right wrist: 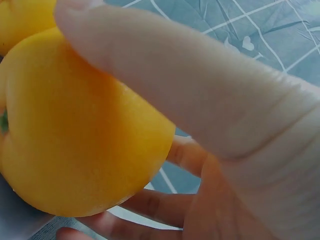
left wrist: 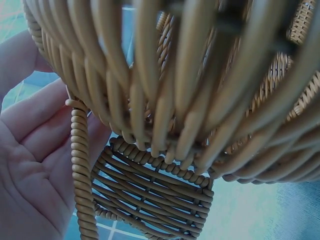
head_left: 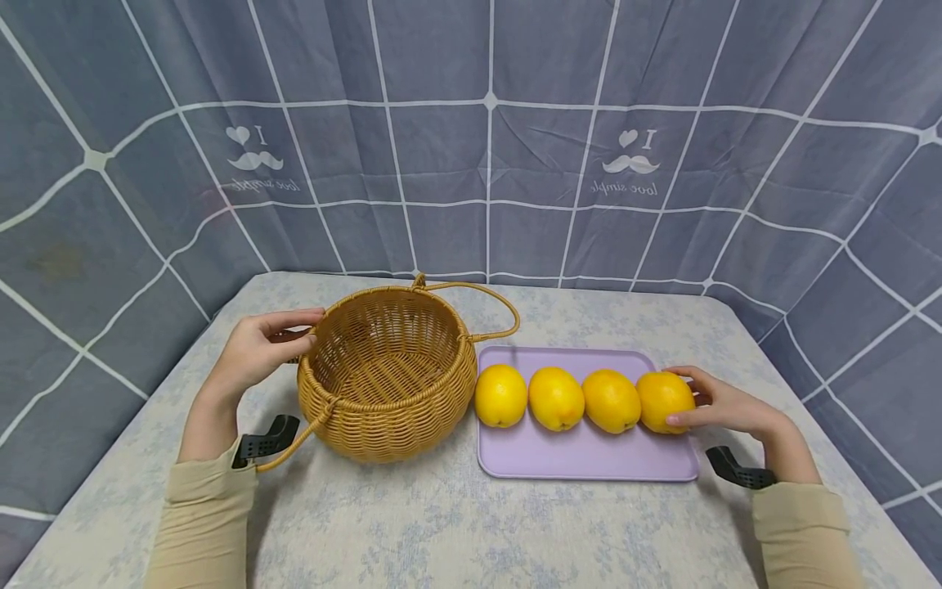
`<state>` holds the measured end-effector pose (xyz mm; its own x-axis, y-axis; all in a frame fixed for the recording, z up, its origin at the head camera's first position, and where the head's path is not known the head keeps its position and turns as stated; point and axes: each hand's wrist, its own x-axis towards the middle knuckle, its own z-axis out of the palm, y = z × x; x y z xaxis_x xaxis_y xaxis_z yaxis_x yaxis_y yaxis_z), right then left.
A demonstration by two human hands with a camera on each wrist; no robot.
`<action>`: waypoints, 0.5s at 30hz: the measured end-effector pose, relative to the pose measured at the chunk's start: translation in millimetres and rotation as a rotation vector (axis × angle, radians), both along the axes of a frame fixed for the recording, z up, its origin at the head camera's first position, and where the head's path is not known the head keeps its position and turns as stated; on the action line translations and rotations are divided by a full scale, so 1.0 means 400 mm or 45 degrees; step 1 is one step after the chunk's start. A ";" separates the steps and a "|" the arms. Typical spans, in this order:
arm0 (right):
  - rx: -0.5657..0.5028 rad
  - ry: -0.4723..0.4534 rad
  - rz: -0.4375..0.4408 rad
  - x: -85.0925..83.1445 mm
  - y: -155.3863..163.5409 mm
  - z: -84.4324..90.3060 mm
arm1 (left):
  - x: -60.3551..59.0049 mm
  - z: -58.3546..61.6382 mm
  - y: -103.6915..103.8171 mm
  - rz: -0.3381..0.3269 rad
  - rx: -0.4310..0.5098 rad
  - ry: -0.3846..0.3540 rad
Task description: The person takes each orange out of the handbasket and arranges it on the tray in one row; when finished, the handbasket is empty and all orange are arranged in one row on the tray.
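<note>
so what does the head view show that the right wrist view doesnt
Only the head view shows the wicker basket with the left hand at its rim, the purple tray, all four yellow fruits in a row, the table and the grey backdrop.

Only the right wrist view shows the gripped fruit's green stem spot and the fingers curled beneath it.

Both show the right hand holding the rightmost fruit, with the next fruit beside it.

basket (left wrist: 200, 100) cut off by top edge | right hand (right wrist: 225, 150) fingertips hidden behind rightmost fruit (right wrist: 75, 135)
</note>
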<state>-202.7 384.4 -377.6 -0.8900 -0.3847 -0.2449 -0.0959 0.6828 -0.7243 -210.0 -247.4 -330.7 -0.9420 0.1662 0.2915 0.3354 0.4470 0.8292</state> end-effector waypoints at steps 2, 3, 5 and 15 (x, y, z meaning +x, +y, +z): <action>-0.001 0.006 0.009 0.001 0.001 0.002 | 0.000 0.000 0.001 0.000 0.005 -0.003; 0.000 0.010 0.010 0.002 0.002 0.003 | 0.000 0.001 0.002 0.000 0.008 -0.002; -0.009 0.022 0.016 0.003 0.002 0.006 | 0.000 0.002 0.003 -0.006 0.015 0.004; 0.026 0.074 -0.049 0.007 0.001 0.010 | 0.001 0.002 0.001 -0.032 -0.043 0.060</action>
<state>-199.7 384.9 -373.7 -0.9170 -0.3453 -0.1996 -0.1107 0.7012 -0.7043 -209.6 -246.9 -330.0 -0.9228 0.2001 0.3291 0.3851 0.4651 0.7971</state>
